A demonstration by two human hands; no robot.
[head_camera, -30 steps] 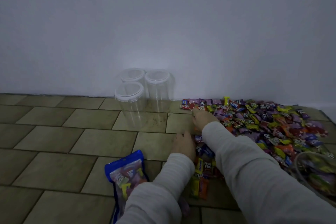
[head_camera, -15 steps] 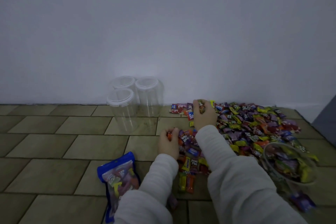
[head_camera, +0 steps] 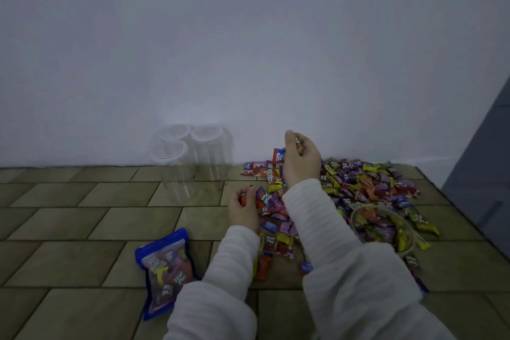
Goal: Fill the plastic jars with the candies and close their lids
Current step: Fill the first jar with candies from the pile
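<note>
The right hand [head_camera: 301,159] is raised above the floor, and its fingers are curled around a few wrapped candies; one red and blue wrapper [head_camera: 278,154] sticks out at its left side. The left hand [head_camera: 244,208] is low, near the tiled floor [head_camera: 82,229], and its curled fingers pinch a small orange candy [head_camera: 243,198]. Both arms wear light ribbed sleeves [head_camera: 325,223].

The big heap of candies [head_camera: 367,185] lies on the floor under the right hand and spreads away to its right, until the wall [head_camera: 248,50]. More candies lie between the two hands and along the forearms, toward the person. To the right of the right forearm, close to it, stands an open clear jar [head_camera: 382,228] that already has candies inside; I cannot tell if it is upright or tilted.

Three empty clear jars [head_camera: 190,160] with their lids on stand together to the left of the right hand, beyond the left hand, against the wall. A blue candy bag [head_camera: 165,268] lies flat on the floor to the left of the left forearm, near the person
</note>
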